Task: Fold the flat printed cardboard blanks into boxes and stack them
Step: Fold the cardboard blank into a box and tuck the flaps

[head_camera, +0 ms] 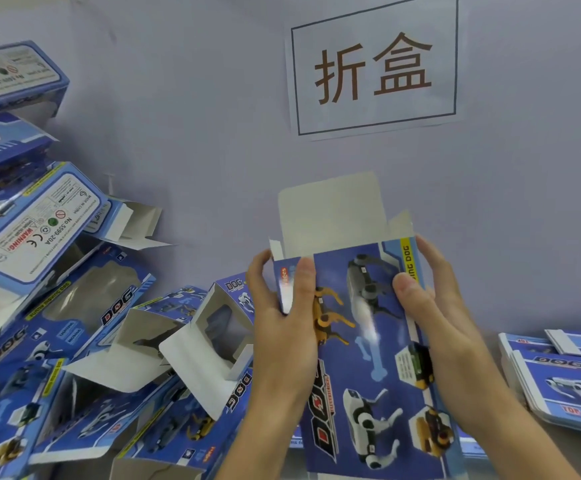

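I hold a blue printed "DOG" box (362, 344) upright in front of me, opened into a tube, its white top flap (330, 216) standing up. My left hand (282, 323) grips its left side, thumb on the printed front. My right hand (434, 313) grips the right side, thumb on the front and fingers behind. A heap of folded boxes (84, 341) lies at the left, some with open flaps. A stack of flat blanks (559, 375) lies at the right.
A grey wall (195, 116) stands close behind, with a paper sign (374, 69) bearing two large characters. More folded boxes (8, 77) are stacked high at the far left. The table edge shows below the flat blanks.
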`<state>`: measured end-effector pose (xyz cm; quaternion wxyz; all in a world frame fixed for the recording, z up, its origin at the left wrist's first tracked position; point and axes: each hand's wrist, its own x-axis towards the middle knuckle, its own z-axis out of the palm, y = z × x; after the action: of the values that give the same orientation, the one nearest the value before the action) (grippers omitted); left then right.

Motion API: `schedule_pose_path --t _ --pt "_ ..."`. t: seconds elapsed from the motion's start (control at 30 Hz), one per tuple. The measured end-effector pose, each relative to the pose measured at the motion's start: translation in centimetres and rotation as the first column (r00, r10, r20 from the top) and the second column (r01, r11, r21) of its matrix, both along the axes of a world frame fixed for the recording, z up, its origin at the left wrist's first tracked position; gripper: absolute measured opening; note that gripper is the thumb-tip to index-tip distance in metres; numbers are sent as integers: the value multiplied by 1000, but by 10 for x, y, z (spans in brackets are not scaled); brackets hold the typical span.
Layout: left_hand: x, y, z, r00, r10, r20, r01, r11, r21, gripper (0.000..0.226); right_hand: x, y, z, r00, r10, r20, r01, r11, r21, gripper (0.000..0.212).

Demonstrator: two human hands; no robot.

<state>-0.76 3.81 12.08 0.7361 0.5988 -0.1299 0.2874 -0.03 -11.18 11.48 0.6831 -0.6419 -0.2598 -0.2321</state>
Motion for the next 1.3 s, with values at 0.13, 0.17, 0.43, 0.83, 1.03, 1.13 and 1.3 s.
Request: schedule_pose_path --t 0.13,0.17,0.43,0.83,1.03,1.13,1.3 --pt "5 2 -2 997 13 71 -15 999 37 54 2 -5 0 998 55 -42 -55 998 8 56" --pt "5 2 -2 997 1 73 -6 998 64 58 3 -7 0 995 82 -59 -81 997 21 51" --pt "-6 -9 -2 973 -125 193 85 975 205 52 -3 -8 4 986 -137 95 129 988 83 56" --pt "-7 -5 2 974 -34 226 8 993 115 47 -2 9 -2 984 -78 162 68 995 67 59" --pt "-6 -11 -1 986 13 165 -34 992 124 40 -6 1 -4 997 47 64 -51 997 61 28" --pt "-2 -8 -5 992 -14 129 -5 989 147 48 8 -6 7 995 92 -34 -91 995 48 12" --pt "-5 0 5 995 -104 5 103 991 88 50 5 -6 10 994 54 -96 -37 985 169 43"
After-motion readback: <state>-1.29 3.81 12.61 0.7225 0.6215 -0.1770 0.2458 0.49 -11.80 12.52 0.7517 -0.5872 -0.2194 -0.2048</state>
